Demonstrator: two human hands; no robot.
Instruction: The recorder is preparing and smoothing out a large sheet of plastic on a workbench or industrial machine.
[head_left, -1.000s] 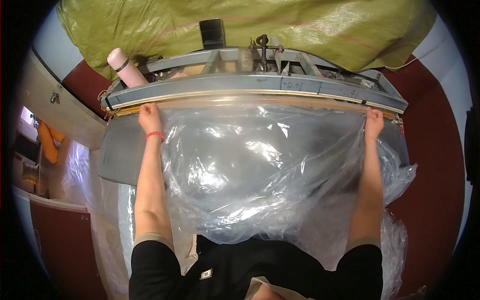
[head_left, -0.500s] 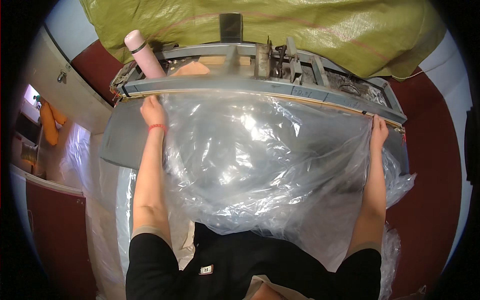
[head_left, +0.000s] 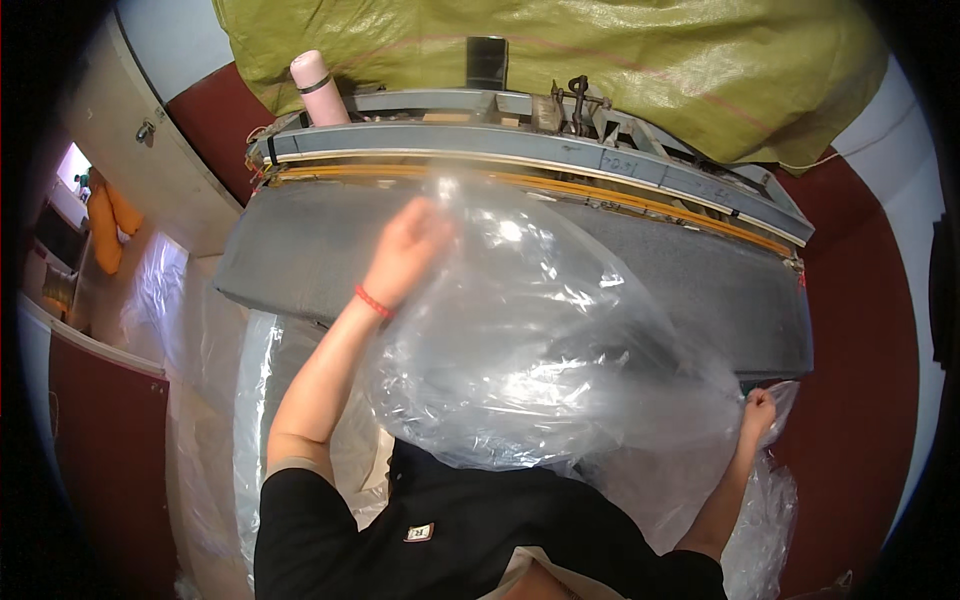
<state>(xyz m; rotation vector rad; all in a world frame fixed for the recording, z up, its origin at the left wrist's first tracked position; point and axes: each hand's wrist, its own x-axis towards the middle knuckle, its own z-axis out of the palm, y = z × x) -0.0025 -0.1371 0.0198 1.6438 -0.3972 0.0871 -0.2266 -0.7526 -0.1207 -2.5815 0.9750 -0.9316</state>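
A large clear plastic bag point(head_left: 500, 330) billows between my hands, over the grey padded ledge point(head_left: 690, 270) and against the front of my black shirt. My left hand point(head_left: 408, 245), a red bracelet at its wrist, is closed on the bag's upper left edge; motion blurs its fingers. Down at the ledge's right front corner, my right hand point(head_left: 760, 408) pinches the gathered right corner of the bag. Beyond the bag stands a long grey metal bar frame point(head_left: 400, 140), apart from the orange strip point(head_left: 640, 203) that runs below it.
A pink bottle point(head_left: 322, 95) stands upright at the frame's left end. Metal linkage point(head_left: 575, 105) sits on the frame. Yellow-green woven sheeting point(head_left: 620, 60) hangs behind. More clear plastic point(head_left: 262, 420) hangs at the left, near a door point(head_left: 130, 130) with a padlock.
The long bar has lifted, baring the orange strip. The bag has come off the strip toward me. My left hand moved right; my right hand moved down toward me.
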